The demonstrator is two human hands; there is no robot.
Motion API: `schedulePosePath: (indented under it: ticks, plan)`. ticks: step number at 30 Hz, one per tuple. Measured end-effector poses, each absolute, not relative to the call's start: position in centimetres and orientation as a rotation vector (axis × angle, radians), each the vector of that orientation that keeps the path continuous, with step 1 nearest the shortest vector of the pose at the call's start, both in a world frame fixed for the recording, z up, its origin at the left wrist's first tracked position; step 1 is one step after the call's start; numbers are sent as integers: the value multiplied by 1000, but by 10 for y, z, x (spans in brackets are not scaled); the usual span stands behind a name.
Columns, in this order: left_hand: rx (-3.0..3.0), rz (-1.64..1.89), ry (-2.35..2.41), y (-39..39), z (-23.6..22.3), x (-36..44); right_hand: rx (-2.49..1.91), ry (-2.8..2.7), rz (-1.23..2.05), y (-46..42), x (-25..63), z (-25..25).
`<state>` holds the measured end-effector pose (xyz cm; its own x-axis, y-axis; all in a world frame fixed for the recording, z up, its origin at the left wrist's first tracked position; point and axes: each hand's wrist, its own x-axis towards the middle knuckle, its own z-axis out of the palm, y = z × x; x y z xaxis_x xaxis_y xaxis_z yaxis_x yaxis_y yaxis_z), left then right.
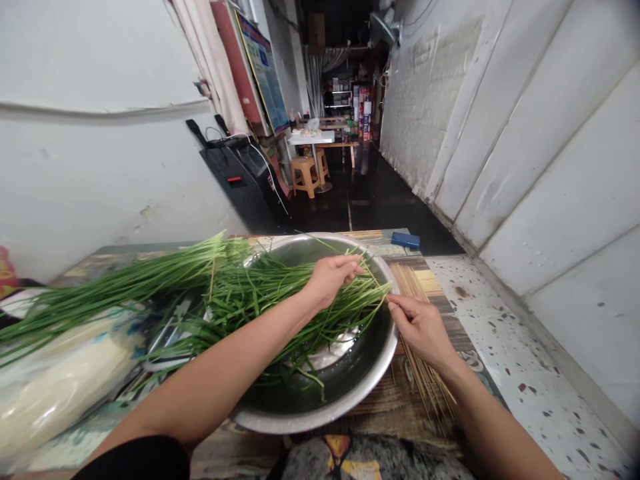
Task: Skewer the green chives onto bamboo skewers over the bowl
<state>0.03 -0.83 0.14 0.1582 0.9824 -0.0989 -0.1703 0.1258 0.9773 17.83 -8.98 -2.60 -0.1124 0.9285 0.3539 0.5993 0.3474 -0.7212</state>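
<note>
A wide metal basin [320, 421] holds long garlic chives [265, 287], their pale stem ends toward the right rim. My left hand [333, 280] is over these stems, thumb and fingers pinched together on chives; exactly what lies between the fingertips is partly hidden. At the right rim my right hand [419, 327] pinches the near end of a thin bamboo skewer [371, 272]. This skewer slants across the stem ends toward my left fingertips. Left of the basin lies another bunch of chives [165, 265], with a skewer crossing it near the stem ends.
Loose bamboo skewers [417, 373] lie right of the basin on the wood-patterned table [463, 323]. A blue box [405, 240] sits at the far edge. Front left is a plastic bag [75, 380] with pale contents. Beyond stand stools [304, 175] and a white table [311, 138].
</note>
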Motion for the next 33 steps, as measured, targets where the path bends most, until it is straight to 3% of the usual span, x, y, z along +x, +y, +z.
schedulePosePath:
  ticks: [33]
  plan:
    - [955, 1100, 934, -9, 4, 2, -1329, -1843, 458, -90, 179, -27]
